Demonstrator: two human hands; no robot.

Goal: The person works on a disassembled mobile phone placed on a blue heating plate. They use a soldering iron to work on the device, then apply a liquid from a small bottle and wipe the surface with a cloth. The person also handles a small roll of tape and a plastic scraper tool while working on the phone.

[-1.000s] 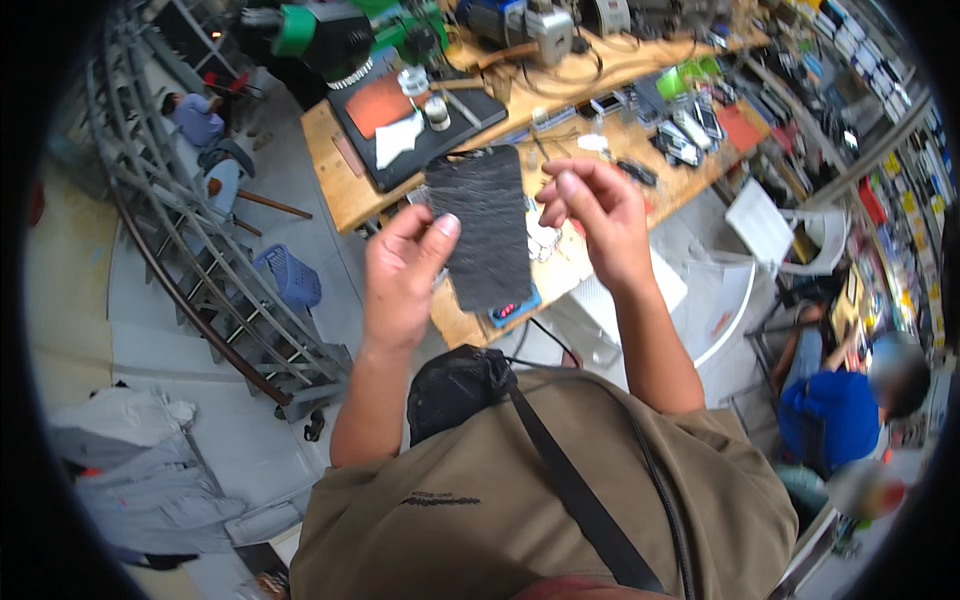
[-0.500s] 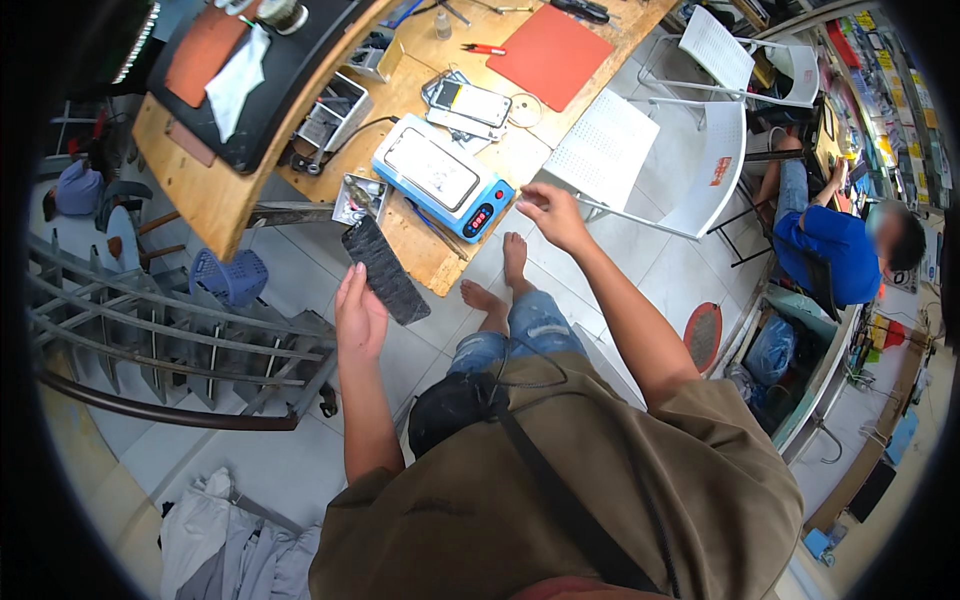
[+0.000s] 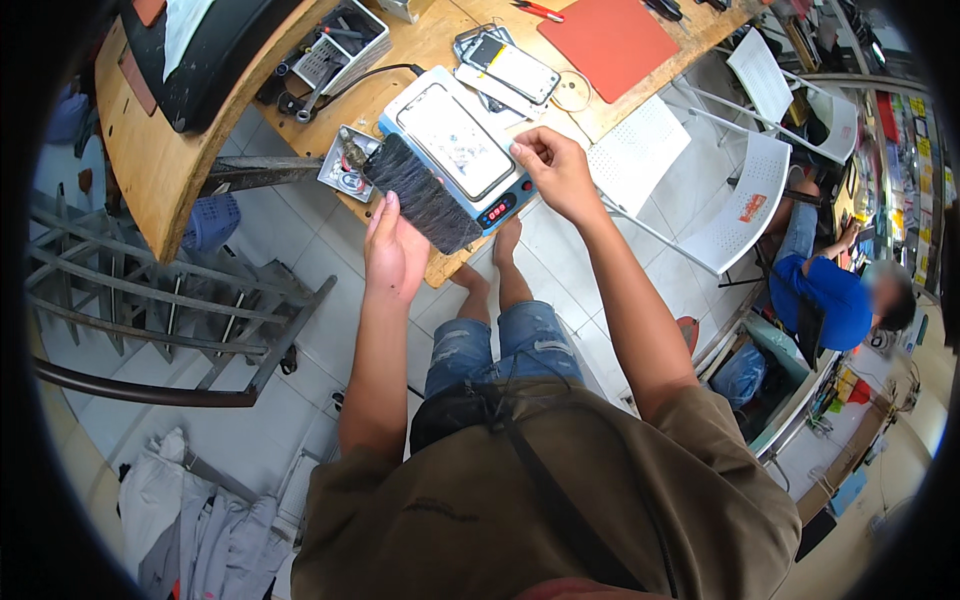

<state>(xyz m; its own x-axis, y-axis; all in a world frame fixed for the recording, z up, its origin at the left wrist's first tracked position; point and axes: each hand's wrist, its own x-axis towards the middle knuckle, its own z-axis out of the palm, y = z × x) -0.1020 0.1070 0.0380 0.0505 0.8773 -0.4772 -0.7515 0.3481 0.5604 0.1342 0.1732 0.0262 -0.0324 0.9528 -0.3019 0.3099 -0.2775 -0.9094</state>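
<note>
My left hand [image 3: 393,240] grips the lower edge of a dark, streaked, phone-shaped panel [image 3: 420,192], tilted over the near left side of a blue and white heating plate machine [image 3: 408,108]. On the machine's top lies a black-rimmed phone-shaped outline [image 3: 456,140] with a white, speckled middle. My right hand [image 3: 556,170] is at the machine's right side, fingers curled and thumb toward the index finger, close to the outline's edge. Whatever it may pinch is too small to make out.
Phone parts [image 3: 508,68] lie behind the machine, beside a red mat [image 3: 610,40]. A small white box [image 3: 348,165] of bits and a grey tool basket [image 3: 345,50] stand left. White chairs [image 3: 740,200] are at right, where a person in blue [image 3: 820,300] sits. Metal stair railing [image 3: 180,320] is at left.
The dark panel in my left hand has come over the machine's near side. My right hand has moved in from beyond the table edge to the machine's right side. The view has shifted.
</note>
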